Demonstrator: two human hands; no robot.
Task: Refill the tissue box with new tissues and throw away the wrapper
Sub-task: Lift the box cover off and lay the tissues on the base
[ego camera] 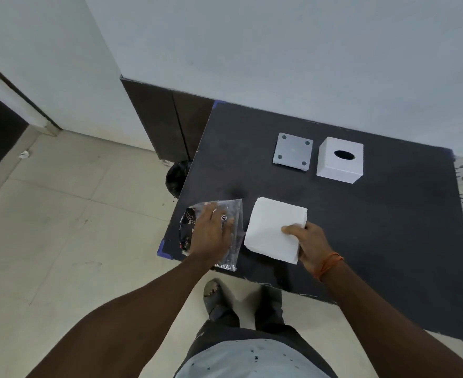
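Tissue stack: here it is, a thick white stack of tissues (275, 227), out of its wrapper, sitting near the front edge of the dark table (374, 227), left of the middle.
Right hand: the right hand (310, 245) has the stack by its near right corner, thumb pressed on top, the other fingers tucked underneath and out of sight. An orange thread is tied round that wrist.
Wrapper: clear plastic wrapper (226, 233) with black print, lying flat at the table's front left corner, just beside the stack; its near end sticks out over the front edge.
Left hand: the left hand (211, 233) lies palm down on the wrapper, fingers spread flat, pressing rather than gripping. A ring shows on one finger.
Tissue box: white cube cover (340, 162) with an oval slot on top, standing toward the back edge, well apart from the stack.
Base plate: grey square plate (293, 155) with four round pads at its corners, just left of the cover, not touching it.
Bin: a black-lined bin (177, 175) on the floor, tight against the table's left edge, mostly hidden.
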